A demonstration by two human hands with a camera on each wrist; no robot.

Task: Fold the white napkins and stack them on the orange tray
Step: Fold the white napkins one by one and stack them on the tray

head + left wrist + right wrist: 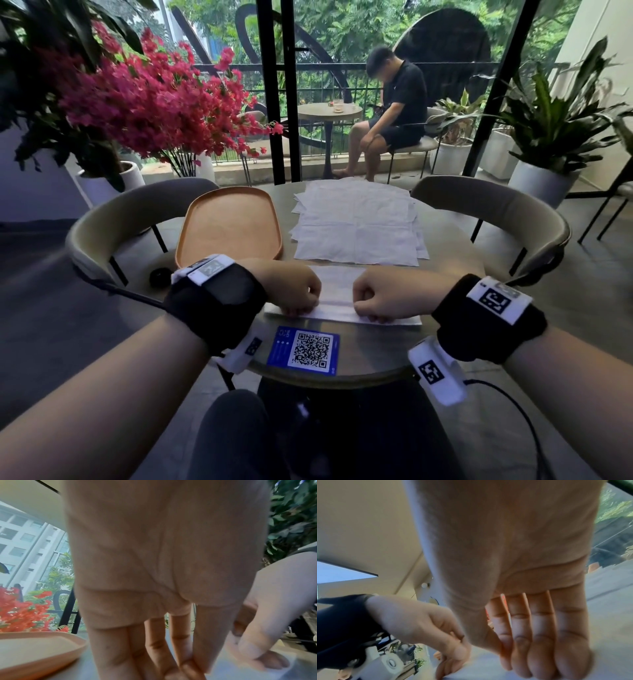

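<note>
Orange tray (228,224), bare, lies at the table's (445,236) left edge, long axis running away from the viewer. Left hand (297,287) and right hand (383,297), fingers curled down, press a folded white napkin (337,297) near the front edge, its long axis left-to-right. Flat napkin pile (358,222) lies beyond, beside the tray.
</note>
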